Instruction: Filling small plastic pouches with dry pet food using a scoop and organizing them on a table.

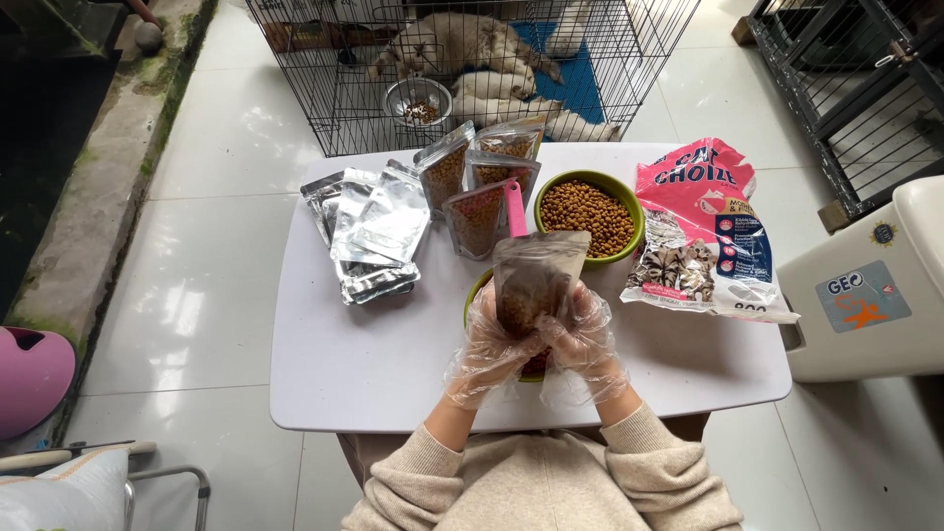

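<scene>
My left hand [489, 346] and my right hand [586, 339], both in clear plastic gloves, hold a clear pouch [534, 278] partly filled with brown kibble, upright above a green bowl [474, 295] near the table's front edge. A pink scoop handle [514, 208] sticks up behind the pouch. A second green bowl [590, 216] full of kibble stands just beyond. Several filled pouches [477, 187] lean together behind it, and a stack of empty silver pouches [372, 231] lies to the left.
A pink pet food bag [704, 231] lies at the right of the white table [374, 354]. Behind the table, a wire cage [462, 69] holds cats and a metal bowl. A white bin [870, 285] stands at right, a pink object [31, 374] at left.
</scene>
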